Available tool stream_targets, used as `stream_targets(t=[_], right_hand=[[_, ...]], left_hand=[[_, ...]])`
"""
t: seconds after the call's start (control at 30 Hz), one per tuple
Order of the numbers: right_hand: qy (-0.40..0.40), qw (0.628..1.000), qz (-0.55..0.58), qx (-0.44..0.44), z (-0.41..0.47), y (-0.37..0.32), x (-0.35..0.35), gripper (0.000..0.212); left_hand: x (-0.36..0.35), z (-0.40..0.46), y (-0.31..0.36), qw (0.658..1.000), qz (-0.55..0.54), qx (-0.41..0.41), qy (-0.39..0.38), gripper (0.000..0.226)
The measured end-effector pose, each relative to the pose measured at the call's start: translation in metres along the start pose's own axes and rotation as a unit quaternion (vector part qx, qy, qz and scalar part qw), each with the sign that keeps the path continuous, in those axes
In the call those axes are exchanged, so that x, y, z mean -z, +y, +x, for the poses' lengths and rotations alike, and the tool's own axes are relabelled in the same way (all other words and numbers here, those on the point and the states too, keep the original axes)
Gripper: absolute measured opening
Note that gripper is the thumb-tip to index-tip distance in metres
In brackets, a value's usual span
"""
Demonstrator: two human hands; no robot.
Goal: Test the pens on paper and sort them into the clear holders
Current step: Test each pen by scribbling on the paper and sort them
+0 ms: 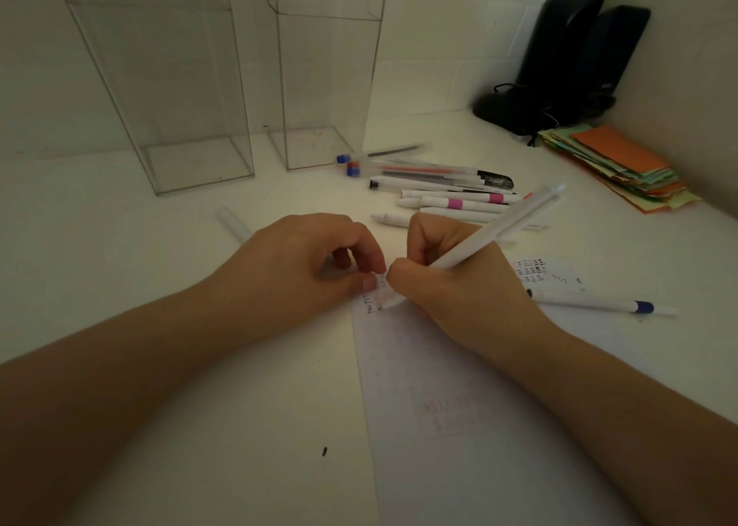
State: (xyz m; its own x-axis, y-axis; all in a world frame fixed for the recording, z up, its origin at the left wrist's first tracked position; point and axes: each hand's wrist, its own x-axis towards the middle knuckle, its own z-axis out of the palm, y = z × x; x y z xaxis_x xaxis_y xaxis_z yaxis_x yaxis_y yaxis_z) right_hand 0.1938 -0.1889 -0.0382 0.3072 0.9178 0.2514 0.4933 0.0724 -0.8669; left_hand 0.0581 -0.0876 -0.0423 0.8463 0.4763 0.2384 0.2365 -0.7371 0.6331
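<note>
My right hand (451,282) grips a white pen (499,228), its tip down on the top left corner of a sheet of paper (459,405) that carries small written marks. My left hand (307,264) rests on the table with its fingertips pressing the paper's corner; a clear pen cap (233,224) pokes out from behind it. A heap of several pens (435,188) lies beyond my hands. One white pen with a blue band (599,304) lies on the paper's right side. Two tall clear holders (171,86) (325,78) stand at the back; nothing shows inside them.
Two black speakers (567,58) with cables stand in the back right corner. A stack of coloured paper slips (623,166) lies in front of them by the right wall. A small dark speck (324,451) marks the white table near the front.
</note>
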Motion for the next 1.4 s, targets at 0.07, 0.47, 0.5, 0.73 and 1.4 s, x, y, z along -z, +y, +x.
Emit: stream_targets(t=[0.07, 0.47, 0.5, 0.73, 1.4], right_hand=[[-0.002, 1.000, -0.009, 0.009, 0.001, 0.000, 0.000, 0.032], [-0.021, 0.994, -0.069, 0.077, 0.001, 0.011, 0.003, 0.018], [-0.030, 0.993, -0.088, 0.076, 0.001, 0.012, 0.002, 0.028], [-0.067, 0.989, -0.107, 0.079, 0.000, 0.010, -0.007, 0.032], [-0.019, 0.979, -0.188, 0.080, -0.003, 0.007, -0.001, 0.035]], left_hand=[[0.000, 0.000, 0.000, 1.000, 0.004, -0.001, -0.002, 0.009], [0.005, -0.009, 0.012, 0.982, 0.031, -0.162, 0.093, 0.026], [0.004, -0.010, 0.014, 0.978, 0.030, -0.193, 0.071, 0.030], [-0.001, -0.012, 0.019, 0.971, 0.021, -0.238, 0.003, 0.036], [0.005, -0.008, 0.005, 0.978, 0.070, -0.198, -0.006, 0.031]])
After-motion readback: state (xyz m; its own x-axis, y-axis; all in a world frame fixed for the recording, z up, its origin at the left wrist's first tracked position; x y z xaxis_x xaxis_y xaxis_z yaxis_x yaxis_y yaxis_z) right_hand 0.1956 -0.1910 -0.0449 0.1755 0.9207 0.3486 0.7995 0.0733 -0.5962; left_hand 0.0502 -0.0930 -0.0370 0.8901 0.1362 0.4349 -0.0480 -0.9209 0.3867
